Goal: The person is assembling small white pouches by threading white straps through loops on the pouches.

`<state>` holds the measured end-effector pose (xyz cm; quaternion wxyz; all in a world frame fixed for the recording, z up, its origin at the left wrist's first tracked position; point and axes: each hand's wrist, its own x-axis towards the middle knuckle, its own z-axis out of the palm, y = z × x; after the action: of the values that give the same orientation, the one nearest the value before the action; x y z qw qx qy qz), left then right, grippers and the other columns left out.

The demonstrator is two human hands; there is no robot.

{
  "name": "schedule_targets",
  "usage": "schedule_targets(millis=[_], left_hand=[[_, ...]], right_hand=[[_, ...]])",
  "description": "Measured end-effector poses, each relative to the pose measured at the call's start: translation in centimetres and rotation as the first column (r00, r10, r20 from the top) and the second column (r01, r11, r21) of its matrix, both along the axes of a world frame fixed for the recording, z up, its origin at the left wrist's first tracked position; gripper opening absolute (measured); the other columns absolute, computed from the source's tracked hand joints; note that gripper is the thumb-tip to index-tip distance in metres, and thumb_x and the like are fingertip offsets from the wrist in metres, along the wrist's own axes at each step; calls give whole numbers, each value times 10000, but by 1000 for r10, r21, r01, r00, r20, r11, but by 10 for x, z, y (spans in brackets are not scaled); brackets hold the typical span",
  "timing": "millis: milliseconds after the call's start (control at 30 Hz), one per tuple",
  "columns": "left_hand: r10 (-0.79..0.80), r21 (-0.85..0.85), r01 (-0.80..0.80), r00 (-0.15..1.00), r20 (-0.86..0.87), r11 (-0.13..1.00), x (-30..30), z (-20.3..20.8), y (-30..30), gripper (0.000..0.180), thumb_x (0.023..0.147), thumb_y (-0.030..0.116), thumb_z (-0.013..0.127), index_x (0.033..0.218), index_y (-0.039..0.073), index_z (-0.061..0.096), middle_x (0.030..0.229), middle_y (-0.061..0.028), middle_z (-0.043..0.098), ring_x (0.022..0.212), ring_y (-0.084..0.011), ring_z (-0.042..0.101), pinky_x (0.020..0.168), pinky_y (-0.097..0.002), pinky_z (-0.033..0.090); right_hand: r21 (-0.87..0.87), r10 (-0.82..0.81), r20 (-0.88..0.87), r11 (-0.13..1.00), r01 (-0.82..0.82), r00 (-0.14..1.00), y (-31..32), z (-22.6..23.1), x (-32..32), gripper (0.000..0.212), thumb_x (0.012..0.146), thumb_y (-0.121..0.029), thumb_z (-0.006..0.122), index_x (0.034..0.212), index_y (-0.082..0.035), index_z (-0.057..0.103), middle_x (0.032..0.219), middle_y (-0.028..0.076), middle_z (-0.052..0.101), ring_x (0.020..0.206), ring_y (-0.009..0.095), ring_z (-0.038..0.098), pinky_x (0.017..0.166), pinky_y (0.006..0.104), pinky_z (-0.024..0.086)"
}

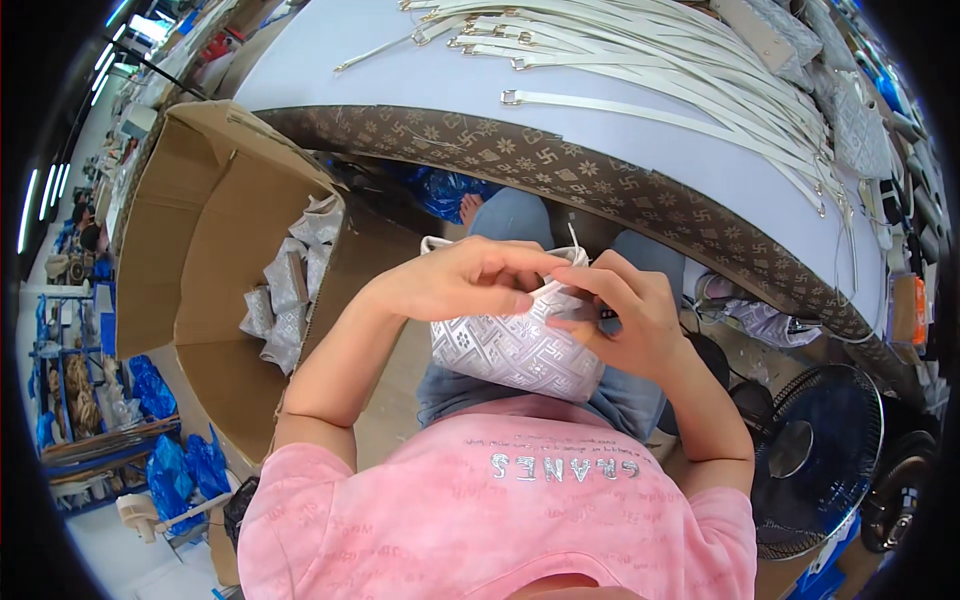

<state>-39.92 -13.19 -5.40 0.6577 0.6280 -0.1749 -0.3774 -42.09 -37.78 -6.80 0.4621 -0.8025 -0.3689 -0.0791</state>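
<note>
A small silver-white handbag [505, 352] with a woven geometric pattern rests on my lap, its opening upward. My left hand [470, 280] reaches over its rim from the left, fingers bent and closed at the opening. Opposite it, my right hand [630, 310] pinches the right end of the rim, where a pale trim loop stands up. A small dark piece shows beside the right fingers; its kind is unclear. The bag's inside is hidden behind my fingers.
White buckled straps [620, 60] lie spread over the table [330, 70] ahead. Patterned silver bags [285, 290] sit in a large open cardboard box [215, 240] at my left. A black fan [815, 460] stands close at my right. More silver bags [765, 318] lie under the table's right side.
</note>
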Motion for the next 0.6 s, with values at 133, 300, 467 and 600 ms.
schedule_targets(millis=[133, 300, 467, 600], left_hand=[[-69, 124, 46, 979, 194, 991, 2, 0, -9, 511, 879, -8, 690, 1375, 10, 568, 996, 3, 634, 889, -59, 566, 780, -253, 463], [113, 36, -121, 979, 170, 992, 9, -21, -22, 372, 869, -9, 700, 1236, 13, 642, 902, -3, 636, 770, -89, 585, 660, -261, 456], [83, 61, -278, 480, 873, 959, 8, -36, -39, 196, 877, 32, 710, 1068, 18, 670, 812, -48, 627, 657, -180, 601, 573, -290, 449], [182, -32, -400, 342, 922, 916, 11, -58, -41, 86, 914, 80, 684, 939, 8, 645, 745, -111, 593, 614, -282, 583, 545, -338, 451]], right_hand=[[39, 6, 408, 999, -25, 913, -3, -27, 9, 287, 774, -1, 694, 1056, -56, 680, 840, 71, 630, 575, 187, 591, 498, 280, 465], [19, -41, 251, 999, 37, 967, 0, -34, 13, 247, 759, 35, 672, 993, -41, 646, 845, 81, 592, 577, 204, 570, 506, 291, 452], [93, -156, -58, 983, 161, 986, 4, -36, 14, 153, 827, -7, 658, 967, -21, 598, 876, 99, 572, 589, 240, 548, 562, 304, 462], [123, -269, -240, 945, 304, 933, 3, -36, 11, 161, 917, -80, 632, 1037, -19, 544, 890, 124, 592, 625, 271, 579, 604, 322, 480]])
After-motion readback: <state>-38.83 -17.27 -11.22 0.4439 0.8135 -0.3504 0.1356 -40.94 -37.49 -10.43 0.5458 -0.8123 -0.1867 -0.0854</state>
